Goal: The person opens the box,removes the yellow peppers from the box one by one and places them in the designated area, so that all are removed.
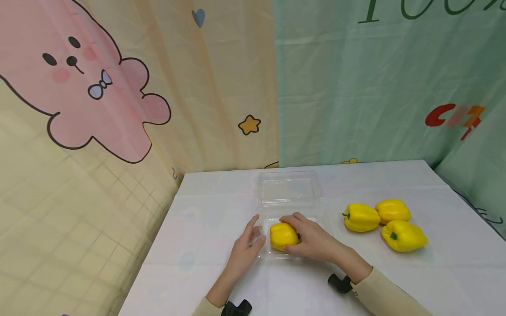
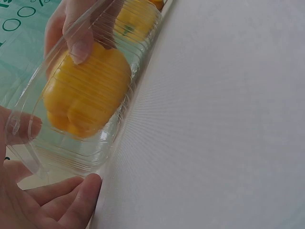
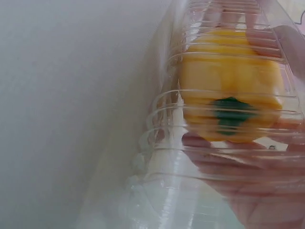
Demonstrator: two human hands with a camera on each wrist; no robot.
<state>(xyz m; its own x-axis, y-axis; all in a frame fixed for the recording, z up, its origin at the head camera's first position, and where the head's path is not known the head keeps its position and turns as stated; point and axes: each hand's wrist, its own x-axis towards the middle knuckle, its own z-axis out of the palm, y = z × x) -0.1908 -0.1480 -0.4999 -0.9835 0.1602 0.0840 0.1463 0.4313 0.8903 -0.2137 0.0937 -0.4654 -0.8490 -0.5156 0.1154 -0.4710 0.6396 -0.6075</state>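
Note:
A clear plastic clamshell box (image 1: 276, 255) lies on the table with its lid (image 1: 290, 186) folded back away from me. My right hand (image 1: 312, 239) holds a yellow bell pepper (image 1: 282, 236) inside the base, thumb on the near side and fingers over the far side. Through the ribbed plastic, the right wrist view shows the pepper's green stem (image 3: 232, 113). At the box's left side, my left hand (image 1: 243, 252) holds the wall, its thumb overlapping the rim. In the left wrist view, other left fingers (image 2: 71, 200) lie low against the box's outer corner.
Right of the box, three more yellow bell peppers (image 1: 403, 236) sit grouped on the white-covered table (image 1: 205, 237). A patterned curtain (image 1: 221, 87) hangs behind the table. Black wrist cameras (image 1: 236, 308) are strapped to both wrists.

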